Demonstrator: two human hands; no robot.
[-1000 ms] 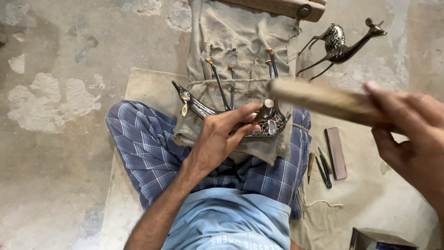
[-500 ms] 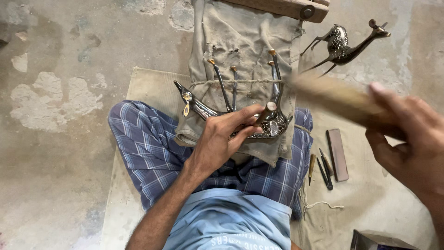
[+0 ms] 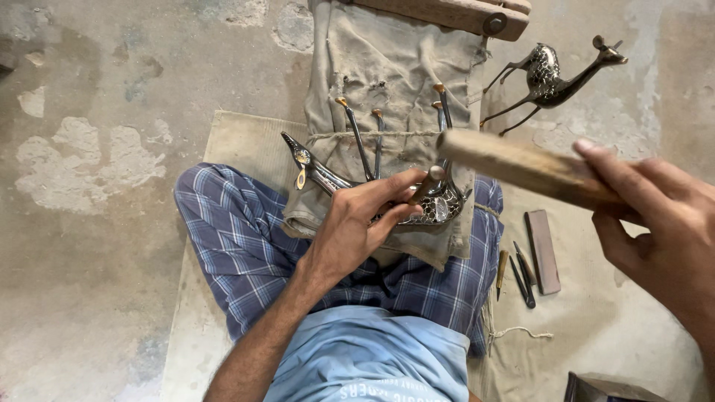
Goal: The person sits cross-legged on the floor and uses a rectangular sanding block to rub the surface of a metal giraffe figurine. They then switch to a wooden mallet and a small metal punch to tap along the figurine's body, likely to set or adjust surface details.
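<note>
My left hand [image 3: 363, 223] grips a small chisel [image 3: 426, 184] and holds its tip against the patterned body of a dark metal deer figurine [image 3: 328, 177] lying upside down on the cloth over my lap, legs pointing up. My right hand [image 3: 655, 223] is shut on a wooden stick [image 3: 521, 165], raised and blurred, with its far end just above the chisel's head.
A second metal deer figurine [image 3: 551, 74] lies on the floor at upper right. A flat sharpening stone [image 3: 542, 251] and a few small chisels [image 3: 520, 269] rest on the mat by my right knee. A wooden block [image 3: 454, 13] holds the grey cloth [image 3: 387, 67] at the top.
The wooden stick in my right hand rose to the right, then swung back down left toward the chisel head. My left hand stayed on the figurine.
</note>
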